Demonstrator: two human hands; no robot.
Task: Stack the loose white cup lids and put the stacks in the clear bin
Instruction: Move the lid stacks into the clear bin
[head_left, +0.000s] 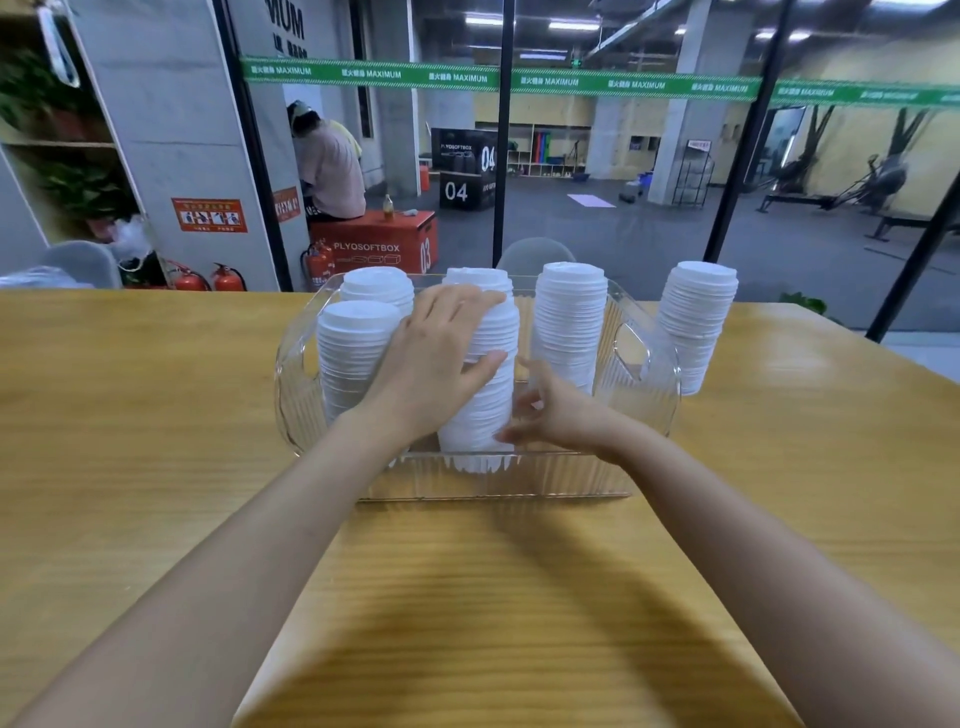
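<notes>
Head view: wooden table (156, 467) with a clear bin (493, 480) in the middle, ribbed walls, cut-out handles at both ends. Both bare arms reach forward into the bin. Left hand (431, 364) wraps the upper half of the middle stack (480, 410) of white lids, with its fingers spread over the top part and its thumb across the front. Right hand (556, 410) is lower down, fingers curled, fingertips on the stack's right side near the base. So both hands hold this one stack. It stands roughly upright inside the bin, close to the front wall, and its bottom lids show through the ribbed plastic. Three more lid stacks are in the bin: front-left stack (353, 353) just beside the left hand, back-left stack (379, 288) behind it, and right stack (569, 327) standing upright near the right handle, apart from the held one. Outer stack (696, 322) is upright past the bin's right end; it looks to be on the table outside the bin, but the clear wall overlaps its base, so I can't be sure. Beyond the table is a glass wall onto a gym floor. A grey chair (537, 254) back shows behind the bin. A person (330, 171) sits on a red box (374, 244), with fire extinguishers (226, 278) at far left.
</notes>
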